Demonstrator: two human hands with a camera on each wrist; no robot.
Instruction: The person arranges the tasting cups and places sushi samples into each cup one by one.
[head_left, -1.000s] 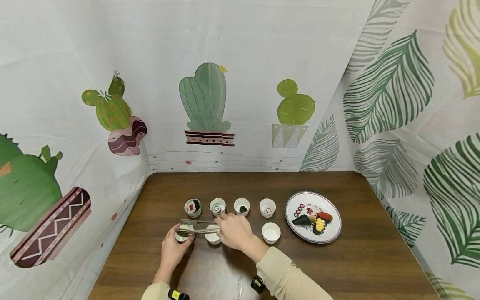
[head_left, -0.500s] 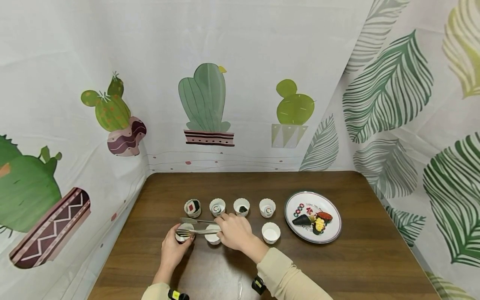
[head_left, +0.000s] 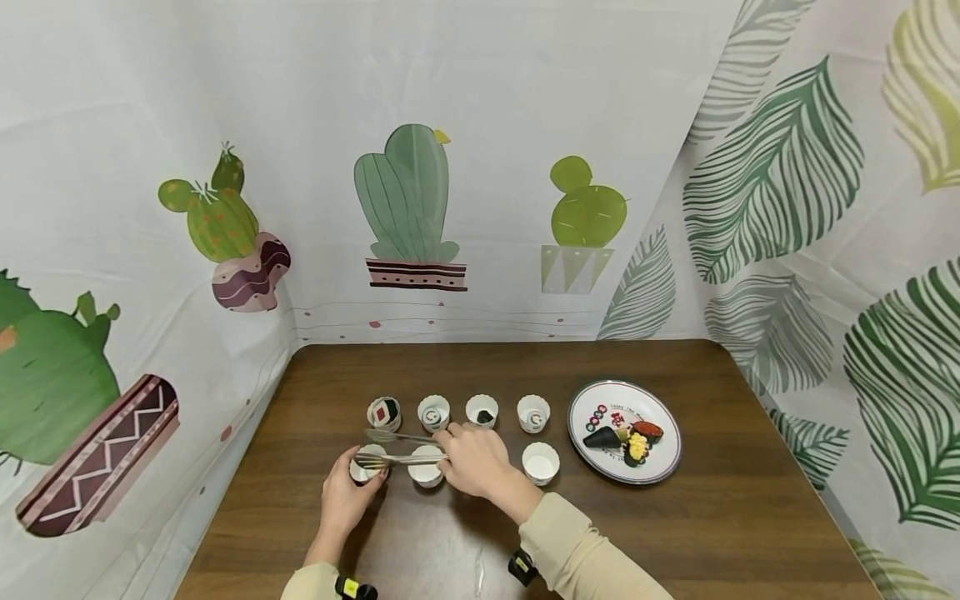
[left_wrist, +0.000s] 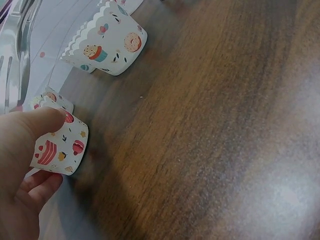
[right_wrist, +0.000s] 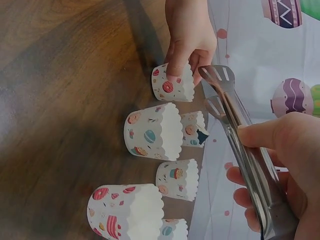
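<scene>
My left hand [head_left: 343, 500] grips a small white paper baking cup [left_wrist: 67, 145] at the front left of the table, thumb on one side and fingers on the other. Printed cakes and sweets decorate its wall. Metal tongs [head_left: 412, 459] are in my right hand [head_left: 480, 462], the thumb on one arm and the fingers curled round the other. Their slotted tips reach over the held cup and stand apart, with nothing visible between them in the right wrist view. Beneath the tongs, a second front-row cup [head_left: 427, 477] stands beside the held one. What the held cup contains is hard to see.
Behind are several cups holding sushi-like pieces, among them a left cup [head_left: 384, 427] with a black, white and red piece. Another front cup [head_left: 541, 475] stands right of my hand. At the right, a white plate [head_left: 660, 467] bears several sushi-like pieces.
The tongs and my right hand have shifted slightly up and right, and the tips look a little farther apart. My left hand keeps its hold on the cup.
</scene>
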